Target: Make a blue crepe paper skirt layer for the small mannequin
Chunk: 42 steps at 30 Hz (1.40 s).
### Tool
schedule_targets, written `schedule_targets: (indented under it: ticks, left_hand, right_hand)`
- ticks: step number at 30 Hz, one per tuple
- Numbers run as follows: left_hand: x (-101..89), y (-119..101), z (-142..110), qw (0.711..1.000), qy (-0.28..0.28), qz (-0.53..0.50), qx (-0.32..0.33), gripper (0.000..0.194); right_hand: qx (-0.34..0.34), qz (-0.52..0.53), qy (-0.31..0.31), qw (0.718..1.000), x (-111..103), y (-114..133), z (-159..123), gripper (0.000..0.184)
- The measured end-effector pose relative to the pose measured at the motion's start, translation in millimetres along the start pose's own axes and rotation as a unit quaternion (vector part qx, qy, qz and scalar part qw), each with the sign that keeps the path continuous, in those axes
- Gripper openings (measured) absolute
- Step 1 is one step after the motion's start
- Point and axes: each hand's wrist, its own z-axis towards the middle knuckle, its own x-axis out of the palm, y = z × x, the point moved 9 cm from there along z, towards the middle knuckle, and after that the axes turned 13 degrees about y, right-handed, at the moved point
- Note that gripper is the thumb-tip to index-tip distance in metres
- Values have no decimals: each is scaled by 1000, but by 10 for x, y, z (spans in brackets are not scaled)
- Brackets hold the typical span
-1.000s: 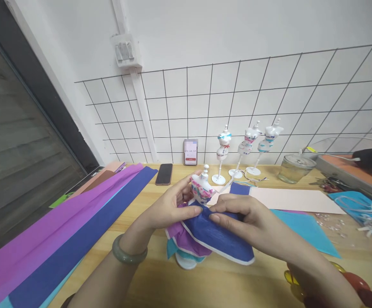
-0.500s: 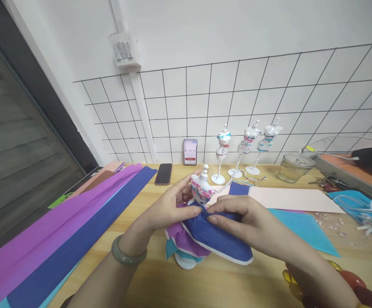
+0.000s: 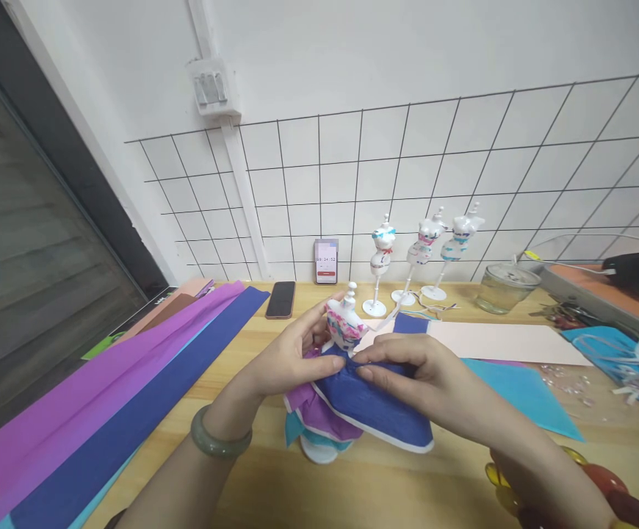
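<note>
A small white mannequin [image 3: 344, 320] with coloured tape on its chest stands on the wooden table [image 3: 363, 485]. Layers of purple, teal and dark blue crepe paper hang round its waist as a skirt. My left hand [image 3: 289, 358] wraps round the mannequin's waist from the left, thumb pressing the dark blue paper skirt [image 3: 374, 410]. My right hand [image 3: 414, 375] pinches the top edge of that blue paper at the waist. Both hands are closed on it.
Long strips of purple and blue crepe paper [image 3: 104, 419] lie at the left. A phone [image 3: 281, 299], a small timer [image 3: 327, 261], three more mannequins [image 3: 424, 246], a glass jar [image 3: 503, 288], pink and teal paper sheets [image 3: 496, 342] sit behind. A wire grid covers the wall.
My right fingers have shifted slightly left along the blue paper's waist edge. The rest has barely moved.
</note>
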Motion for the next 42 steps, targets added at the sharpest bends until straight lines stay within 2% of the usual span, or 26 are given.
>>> schedule_targets:
  ticks: [8,15,31,39,42]
  left_hand:
    - [8,5,-11,1000,-4,11,-3,84]
    - [32,-10,-1,1000,-4,18,0,82]
    - [12,0,-9,999,-26,7,-17,74]
    - [-58,29,-46,995,-65,54,-48,70]
    - [-61,35,-40,995,-63,59,-47,71]
  right_hand:
    - [51,-12,-54,997,-63,-106,-3,16]
    - [67,-20,-69,995,-80,-153,17,18]
    - [54,-55,-95,993,-106,-100,1,19]
    - [61,-80,-94,990,-103,-108,23,23]
    - [61,-81,-98,990,-105,-98,41,25]
